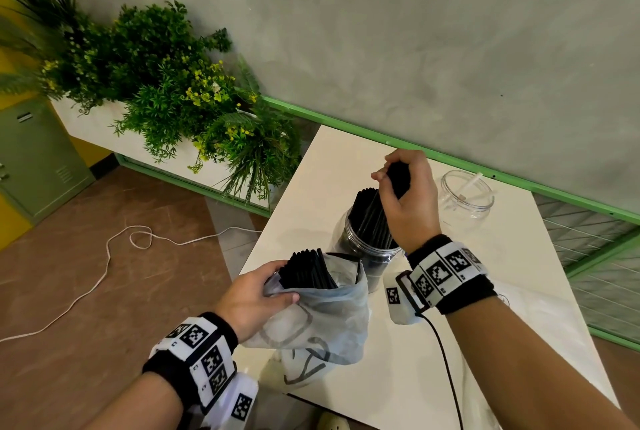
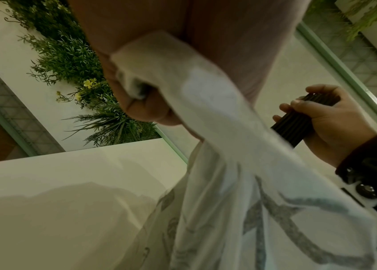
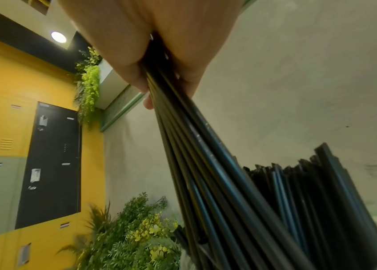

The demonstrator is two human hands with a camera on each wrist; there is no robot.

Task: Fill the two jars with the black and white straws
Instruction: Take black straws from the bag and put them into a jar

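My right hand (image 1: 401, 184) grips a bundle of black straws (image 1: 381, 215) by its top end, with the lower ends inside a clear jar (image 1: 363, 253) that holds many more black straws. The same bundle (image 3: 206, 155) runs down from my fist in the right wrist view. My left hand (image 1: 256, 294) holds the rim of a translucent plastic bag (image 1: 322, 319) with more black straws (image 1: 308, 270) standing in it. A second clear jar (image 1: 465, 201) at the back right holds one white straw (image 1: 472, 184). The left wrist view shows the bag (image 2: 217, 127) pinched in my fingers.
Both jars stand on a white table (image 1: 519, 291) against a grey wall with a green rail (image 1: 346, 125). Green plants (image 1: 173, 83) fill a planter to the left. A white cord (image 1: 104, 270) lies on the brown floor.
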